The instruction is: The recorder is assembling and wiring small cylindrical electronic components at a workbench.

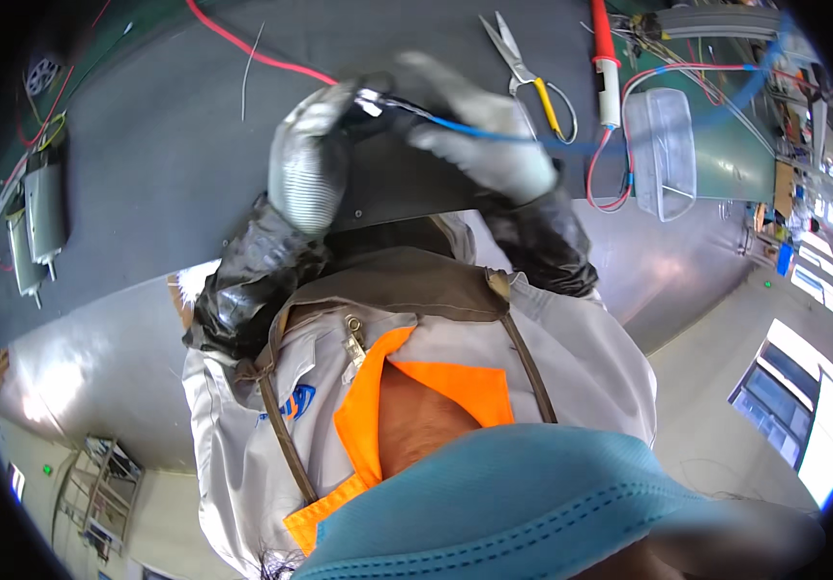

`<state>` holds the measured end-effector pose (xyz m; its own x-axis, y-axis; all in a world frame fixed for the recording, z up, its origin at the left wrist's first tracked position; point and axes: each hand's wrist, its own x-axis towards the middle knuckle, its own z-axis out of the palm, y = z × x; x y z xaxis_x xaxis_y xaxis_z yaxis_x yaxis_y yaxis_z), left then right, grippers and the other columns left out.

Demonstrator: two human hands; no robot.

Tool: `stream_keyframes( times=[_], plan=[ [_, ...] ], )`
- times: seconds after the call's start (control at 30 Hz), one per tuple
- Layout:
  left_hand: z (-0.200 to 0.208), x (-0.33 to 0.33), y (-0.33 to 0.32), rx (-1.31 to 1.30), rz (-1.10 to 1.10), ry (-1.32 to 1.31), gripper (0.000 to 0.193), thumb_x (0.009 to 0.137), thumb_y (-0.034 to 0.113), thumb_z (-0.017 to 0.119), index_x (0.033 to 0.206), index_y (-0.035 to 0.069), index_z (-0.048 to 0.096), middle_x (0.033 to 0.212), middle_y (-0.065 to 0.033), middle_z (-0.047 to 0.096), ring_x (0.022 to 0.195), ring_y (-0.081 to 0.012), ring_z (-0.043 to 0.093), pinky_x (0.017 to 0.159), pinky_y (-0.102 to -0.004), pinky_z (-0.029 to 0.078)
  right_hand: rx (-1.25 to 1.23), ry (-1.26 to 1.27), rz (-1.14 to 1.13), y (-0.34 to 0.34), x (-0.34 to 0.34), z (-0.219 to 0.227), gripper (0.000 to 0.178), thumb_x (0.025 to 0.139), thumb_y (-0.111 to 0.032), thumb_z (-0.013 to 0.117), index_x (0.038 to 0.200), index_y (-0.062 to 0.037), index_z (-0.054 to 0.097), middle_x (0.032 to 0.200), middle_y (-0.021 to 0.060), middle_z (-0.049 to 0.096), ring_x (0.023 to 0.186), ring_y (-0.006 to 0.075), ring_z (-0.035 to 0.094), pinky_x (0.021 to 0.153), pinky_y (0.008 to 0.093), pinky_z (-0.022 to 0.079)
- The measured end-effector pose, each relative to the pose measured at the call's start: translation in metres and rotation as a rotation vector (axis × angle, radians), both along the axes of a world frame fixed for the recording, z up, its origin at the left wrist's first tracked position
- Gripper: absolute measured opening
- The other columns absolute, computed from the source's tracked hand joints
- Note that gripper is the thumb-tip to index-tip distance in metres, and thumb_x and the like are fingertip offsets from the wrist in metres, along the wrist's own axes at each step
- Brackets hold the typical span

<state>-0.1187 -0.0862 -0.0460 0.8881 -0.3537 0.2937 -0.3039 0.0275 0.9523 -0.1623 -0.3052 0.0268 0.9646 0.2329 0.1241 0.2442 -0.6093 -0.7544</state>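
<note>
My left hand (310,145), in a pale grey ribbed glove, is closed at the junction where a red cable (262,56) meets a short dark piece with a bright white spot (369,102). Its fingertips hide part of that junction. From there a blue wire (474,130) leads off to the right, blurred farther along. My right hand (484,130), gloved the same way, is beside the blue wire, which passes across it. Motion smears its fingers, so I cannot see whether they grip the wire. Dark shiny sleeve covers reach both wrists.
Scissors (523,72) with a yellow handle lie on the dark mat (165,145). To their right are a red-and-white probe-like tool (608,87) and a clear plastic bin (663,159). Two grey cylinders (44,208) are at the left; a thin wire (250,72) lies near the left hand.
</note>
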Motion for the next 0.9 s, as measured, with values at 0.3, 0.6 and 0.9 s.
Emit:
stream_keyframes(
  times=[0.3,0.6,0.9],
  plan=[
    [-0.001,0.006,0.014,-0.453,0.000,0.457,0.030,0.100,0.009,0.046,0.117,-0.011,0.062,0.110,-0.0095,0.069,0.098,-0.0128,0.064,0.082,-0.0205,0.049,-0.851,-0.091,-0.808,-0.213,0.011,-0.045,0.056,0.085,-0.017,0.069,0.136,-0.0005,0.053,0.105,0.0171,0.071,0.092,0.0299,0.070,0.081,0.0393,0.054],
    [0.039,0.005,0.006,-0.376,0.020,0.574,0.063,0.095,0.049,0.058,0.120,-0.009,0.060,0.108,-0.0115,0.069,0.099,-0.0137,0.063,0.091,-0.0281,0.049,0.402,0.159,-0.183,-0.069,0.167,-0.001,0.050,0.082,-0.001,0.070,0.130,0.0033,0.060,0.120,0.0089,0.068,0.106,0.0126,0.062,0.095,0.0243,0.047],
    [0.005,0.012,0.014,0.034,0.130,-0.151,0.054,0.100,0.041,0.049,0.118,-0.008,0.061,0.108,-0.0094,0.070,0.099,-0.0136,0.063,0.093,-0.0291,0.048,0.072,0.039,-0.209,-0.065,0.171,0.000,0.031,0.087,-0.014,0.073,0.114,0.0019,0.069,0.091,0.0014,0.071,0.084,0.0080,0.060,0.078,0.0266,0.052]
  ],
)
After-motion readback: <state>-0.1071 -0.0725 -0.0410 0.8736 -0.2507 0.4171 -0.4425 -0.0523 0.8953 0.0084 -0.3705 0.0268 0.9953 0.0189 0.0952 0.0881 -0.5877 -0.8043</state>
